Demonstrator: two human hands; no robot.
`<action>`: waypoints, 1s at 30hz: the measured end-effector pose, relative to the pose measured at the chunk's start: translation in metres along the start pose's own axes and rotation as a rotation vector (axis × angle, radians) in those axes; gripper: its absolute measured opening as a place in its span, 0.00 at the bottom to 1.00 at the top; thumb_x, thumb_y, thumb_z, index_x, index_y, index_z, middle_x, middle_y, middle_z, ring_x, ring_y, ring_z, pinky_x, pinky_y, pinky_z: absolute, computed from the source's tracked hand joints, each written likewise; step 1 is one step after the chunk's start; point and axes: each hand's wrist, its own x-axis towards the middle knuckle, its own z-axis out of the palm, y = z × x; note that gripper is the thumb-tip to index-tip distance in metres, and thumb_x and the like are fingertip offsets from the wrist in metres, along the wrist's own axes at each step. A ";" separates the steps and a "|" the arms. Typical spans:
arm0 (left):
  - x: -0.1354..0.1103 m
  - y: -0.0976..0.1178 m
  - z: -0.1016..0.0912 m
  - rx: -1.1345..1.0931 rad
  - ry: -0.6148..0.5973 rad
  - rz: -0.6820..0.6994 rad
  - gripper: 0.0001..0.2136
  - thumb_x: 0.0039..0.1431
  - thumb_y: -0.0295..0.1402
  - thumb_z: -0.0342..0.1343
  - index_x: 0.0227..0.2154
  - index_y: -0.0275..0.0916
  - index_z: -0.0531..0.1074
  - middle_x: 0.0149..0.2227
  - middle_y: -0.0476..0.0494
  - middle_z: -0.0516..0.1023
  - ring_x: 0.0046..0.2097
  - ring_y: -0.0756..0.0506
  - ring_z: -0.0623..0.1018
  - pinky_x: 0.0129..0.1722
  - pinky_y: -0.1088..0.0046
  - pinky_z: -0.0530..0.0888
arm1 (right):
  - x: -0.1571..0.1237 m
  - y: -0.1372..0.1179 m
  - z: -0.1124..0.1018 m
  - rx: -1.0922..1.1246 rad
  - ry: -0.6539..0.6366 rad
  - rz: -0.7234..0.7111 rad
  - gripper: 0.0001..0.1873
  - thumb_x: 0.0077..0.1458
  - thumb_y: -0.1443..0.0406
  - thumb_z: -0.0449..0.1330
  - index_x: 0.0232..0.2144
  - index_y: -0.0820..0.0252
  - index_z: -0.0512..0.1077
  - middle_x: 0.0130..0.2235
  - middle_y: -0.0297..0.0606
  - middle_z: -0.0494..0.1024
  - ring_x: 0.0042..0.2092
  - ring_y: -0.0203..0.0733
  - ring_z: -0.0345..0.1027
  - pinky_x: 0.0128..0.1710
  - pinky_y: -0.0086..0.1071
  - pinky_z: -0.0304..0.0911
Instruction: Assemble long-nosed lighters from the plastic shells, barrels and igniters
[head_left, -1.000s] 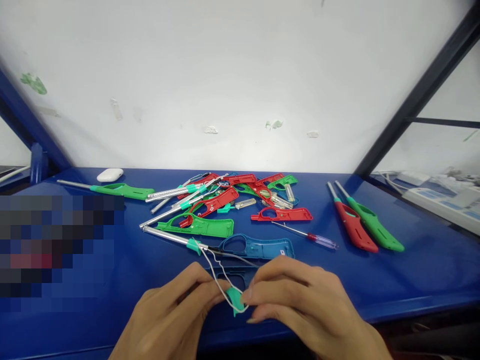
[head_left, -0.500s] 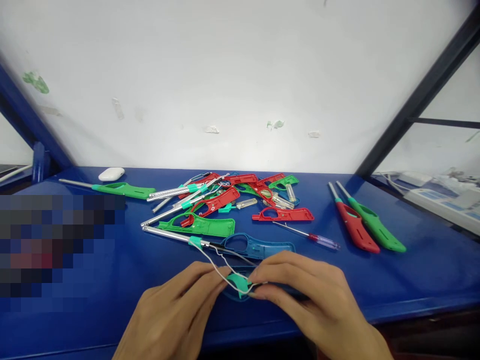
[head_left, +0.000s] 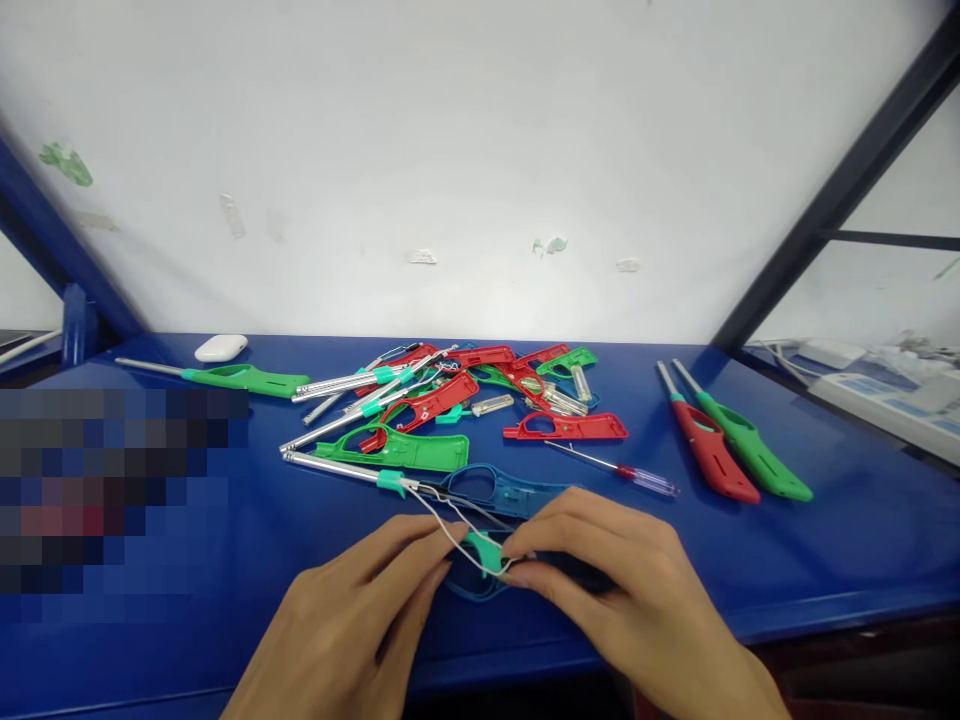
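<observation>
My right hand (head_left: 607, 570) pinches a green lighter trigger (head_left: 486, 552) with a thin white wire (head_left: 450, 537) looped past it. Below the trigger is a blue lighter handle half (head_left: 476, 592), mostly hidden by my hands. My left hand (head_left: 382, 575) has thumb and fingers closed at the left end of that handle half, beside the wire; its exact grip is partly hidden. The wire runs up to a metal lighter tube (head_left: 334, 467) with a green collar, lying on the table. Just behind my hands rests another blue handle half (head_left: 517, 492).
A pile of red handle halves (head_left: 566, 427), green halves (head_left: 412, 452), tubes and clear fuel tanks (head_left: 493, 405) lies mid-table. A screwdriver (head_left: 649, 480) is to the right. Whole lighters (head_left: 716, 465) lie at right, one green lighter (head_left: 251, 380) at left, near a white case (head_left: 221, 348).
The green trigger has shifted slightly up and to the right between my fingers. My left fingertips have moved a little up, and the wire loop has shifted with them.
</observation>
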 end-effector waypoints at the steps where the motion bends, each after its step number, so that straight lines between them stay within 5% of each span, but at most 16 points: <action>1: 0.000 0.000 0.000 -0.001 -0.010 -0.003 0.13 0.79 0.30 0.46 0.56 0.47 0.74 0.51 0.52 0.86 0.47 0.53 0.88 0.50 0.84 0.81 | 0.000 0.000 0.000 0.005 -0.007 0.005 0.04 0.65 0.69 0.72 0.41 0.56 0.82 0.37 0.30 0.86 0.37 0.35 0.81 0.42 0.23 0.72; 10: -0.002 0.003 0.002 0.039 0.004 -0.020 0.12 0.79 0.32 0.46 0.54 0.49 0.74 0.50 0.53 0.86 0.45 0.51 0.89 0.45 0.80 0.84 | -0.001 0.000 0.002 0.062 -0.051 0.047 0.05 0.66 0.71 0.71 0.40 0.55 0.83 0.38 0.29 0.86 0.39 0.34 0.81 0.46 0.23 0.71; 18: -0.005 0.001 0.003 0.007 -0.101 -0.061 0.14 0.78 0.30 0.47 0.59 0.51 0.71 0.53 0.51 0.82 0.45 0.51 0.88 0.44 0.80 0.84 | -0.002 0.001 0.002 0.087 -0.058 0.061 0.07 0.65 0.72 0.71 0.41 0.56 0.84 0.40 0.29 0.87 0.40 0.33 0.81 0.47 0.21 0.71; 30: -0.003 0.005 0.001 -0.054 -0.050 -0.063 0.13 0.78 0.31 0.48 0.57 0.49 0.74 0.49 0.50 0.81 0.42 0.52 0.86 0.42 0.81 0.83 | -0.005 0.002 0.000 0.050 -0.068 0.027 0.06 0.67 0.71 0.69 0.42 0.55 0.83 0.39 0.26 0.89 0.39 0.33 0.81 0.46 0.22 0.71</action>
